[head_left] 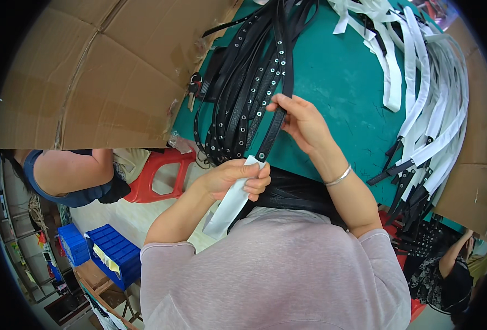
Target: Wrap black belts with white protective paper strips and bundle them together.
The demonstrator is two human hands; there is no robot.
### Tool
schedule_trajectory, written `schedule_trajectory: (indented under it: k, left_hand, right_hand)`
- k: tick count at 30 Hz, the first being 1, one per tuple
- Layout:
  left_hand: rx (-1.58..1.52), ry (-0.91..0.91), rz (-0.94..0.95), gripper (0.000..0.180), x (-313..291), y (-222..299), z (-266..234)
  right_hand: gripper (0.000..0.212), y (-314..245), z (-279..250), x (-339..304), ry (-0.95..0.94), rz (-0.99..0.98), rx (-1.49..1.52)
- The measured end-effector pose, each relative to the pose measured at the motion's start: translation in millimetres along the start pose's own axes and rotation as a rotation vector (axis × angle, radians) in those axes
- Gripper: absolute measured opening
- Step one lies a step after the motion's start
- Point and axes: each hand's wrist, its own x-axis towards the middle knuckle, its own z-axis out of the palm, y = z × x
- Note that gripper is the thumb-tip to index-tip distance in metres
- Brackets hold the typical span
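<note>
My left hand [235,177] was clamped on the white sleeve [228,210] at the strap's near end; my right fingers pinched the black strap [273,131] farther up. Strap and sleeve both ran near-left to far-right. I couldn't tell whether one entered the other.

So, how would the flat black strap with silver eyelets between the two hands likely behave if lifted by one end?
The strap would probably droop, since the similar long black eyeleted straps beside it bend in curves. It is likely light for its length, as it looks narrow and thin. Rolling seems unlikely, given its flat shape.
</note>
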Motion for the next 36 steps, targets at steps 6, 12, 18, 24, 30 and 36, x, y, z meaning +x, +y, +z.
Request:
schedule_trajectory:
  k: [6, 12, 18, 24, 30, 36]
  left_hand:
    - [-0.05, 0.054, 0.028, 0.026, 3, 8, -2]
    - [-0.043, 0.052, 0.017, 0.025, 10, 10, -5]
    - [0.006, 0.044, 0.04, 0.022, 21, 20, 2]
    - [0.131, 0.025, -0.003, 0.027, 28, 22, 5]
    - [0.201, 0.044, -0.03, 0.03, 32, 20, 8]
    - [0.227, 0.007, -0.003, 0.027, 30, 34, 13]
  right_hand:
    - [0.029, 17, 17, -23, -0.115, 0.026, -0.141]
    - [0.02, -2, 13, -16, -0.095, -0.072, -0.162]
    - [0.018, -10, -6, -1, 0.071, -0.063, 0.07]
    - [0.016, 5, -5, -26, -0.023, -0.171, -0.071]
    - [0.011, -34, -12, -7, 0.051, -0.24, -0.042]
    - [0.007, -24, -4, -38, 0.084, -0.388, -0.153]
